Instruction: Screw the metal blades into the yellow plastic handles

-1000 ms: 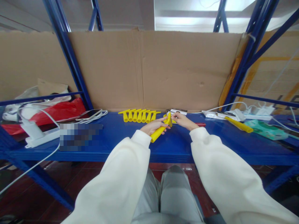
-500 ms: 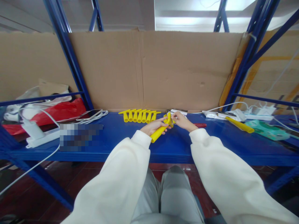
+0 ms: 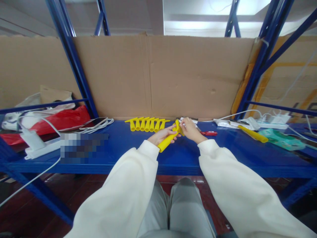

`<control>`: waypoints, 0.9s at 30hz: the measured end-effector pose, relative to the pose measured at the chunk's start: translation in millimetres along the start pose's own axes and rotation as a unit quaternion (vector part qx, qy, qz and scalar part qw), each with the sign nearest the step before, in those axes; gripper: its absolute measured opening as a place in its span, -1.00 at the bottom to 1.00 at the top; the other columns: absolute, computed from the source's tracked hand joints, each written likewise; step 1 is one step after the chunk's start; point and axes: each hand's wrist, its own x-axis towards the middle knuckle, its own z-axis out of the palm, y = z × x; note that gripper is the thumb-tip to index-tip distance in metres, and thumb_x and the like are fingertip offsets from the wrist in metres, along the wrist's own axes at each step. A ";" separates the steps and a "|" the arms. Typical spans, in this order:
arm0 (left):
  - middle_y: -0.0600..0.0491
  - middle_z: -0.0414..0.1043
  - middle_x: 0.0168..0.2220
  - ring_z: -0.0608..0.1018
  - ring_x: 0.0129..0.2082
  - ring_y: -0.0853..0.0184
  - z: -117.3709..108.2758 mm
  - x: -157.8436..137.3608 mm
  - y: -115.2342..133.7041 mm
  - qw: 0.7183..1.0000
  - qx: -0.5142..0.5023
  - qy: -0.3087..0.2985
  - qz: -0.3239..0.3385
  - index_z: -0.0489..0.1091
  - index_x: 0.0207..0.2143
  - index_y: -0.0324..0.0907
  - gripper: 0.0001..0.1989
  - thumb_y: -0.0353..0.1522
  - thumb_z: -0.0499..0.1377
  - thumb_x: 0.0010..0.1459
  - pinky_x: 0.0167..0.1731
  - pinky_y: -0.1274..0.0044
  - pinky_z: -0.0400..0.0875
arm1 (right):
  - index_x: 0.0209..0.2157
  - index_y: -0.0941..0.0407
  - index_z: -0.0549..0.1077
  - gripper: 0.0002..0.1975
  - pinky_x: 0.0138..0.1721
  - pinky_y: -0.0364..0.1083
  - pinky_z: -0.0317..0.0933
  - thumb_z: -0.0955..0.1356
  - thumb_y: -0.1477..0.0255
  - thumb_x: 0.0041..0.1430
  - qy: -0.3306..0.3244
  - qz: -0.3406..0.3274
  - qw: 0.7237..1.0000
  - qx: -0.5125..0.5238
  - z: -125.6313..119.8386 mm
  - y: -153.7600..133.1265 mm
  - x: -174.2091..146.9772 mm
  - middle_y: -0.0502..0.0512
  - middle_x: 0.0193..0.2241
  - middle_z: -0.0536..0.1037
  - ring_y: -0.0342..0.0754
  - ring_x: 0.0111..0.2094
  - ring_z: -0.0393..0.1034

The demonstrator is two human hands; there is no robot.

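Observation:
A yellow tube-shaped piece with a narrower, angled head [image 3: 166,142] is in my left hand [image 3: 163,135], whose fingers wrap round it below the head. Its open wide end points down toward me, above the blue shelf. My right hand [image 3: 188,129] is closed at the head end, fingertips pinching its edge; they partly hide the head. Beyond my left hand, several similar yellow pieces [image 3: 147,125] stand in a close row, their heads angled the same way. A red slim tool [image 3: 208,133] lies just right of my right hand, partly behind it.
A cardboard sheet [image 3: 173,76] closes off the back of the blue shelf [image 3: 138,152]. On the left are a phone [image 3: 93,123], a power strip [image 3: 43,148] and a red bag [image 3: 64,120]. Another yellow tube [image 3: 252,134] and a green packet [image 3: 282,139] lie on the right.
My right hand has moved slightly left, closer against the head of the held piece. The red tool shows more. The view has shifted a little; the left hand keeps its hold.

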 end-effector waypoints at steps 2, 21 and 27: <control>0.00 0.46 -0.36 0.46 -0.65 0.45 -0.1 0.1 -0.2 1.000 -0.003 0.004 -0.001 -0.07 0.40 -0.06 -0.25 -0.64 0.00 0.22 -0.66 0.67 0.34 | -0.32 0.07 0.33 -0.88 -0.15 0.06 0.20 0.19 0.47 0.25 0.002 -0.004 1.000 -0.016 -1.0 -3.3 -1.7 0.25 -0.23 0.44 0.13 -0.16 0.29; 0.00 0.46 -0.39 0.46 -0.63 0.45 5.2 -4.6 2.2 1.000 0.011 0.007 0.010 -0.06 0.40 -0.10 -0.28 -0.63 -0.01 0.25 -0.66 0.69 0.30 | -0.31 0.04 0.34 -0.90 -0.04 0.10 0.26 0.31 0.32 0.17 0.038 0.073 0.974 0.212 13.9 10.4 3.0 0.16 -0.22 0.47 0.07 -0.11 0.34; 0.03 0.45 -0.40 0.45 -0.63 0.47 8.3 -8.5 2.4 0.999 0.027 -0.006 0.036 -0.01 0.39 -0.09 -0.30 -0.61 0.02 0.25 -0.68 0.72 0.28 | -0.31 0.06 0.45 -0.61 -0.16 0.00 0.32 0.44 0.04 0.01 -0.054 0.150 0.896 0.415 3.0 11.3 2.6 0.12 -0.26 0.57 0.01 -0.22 0.43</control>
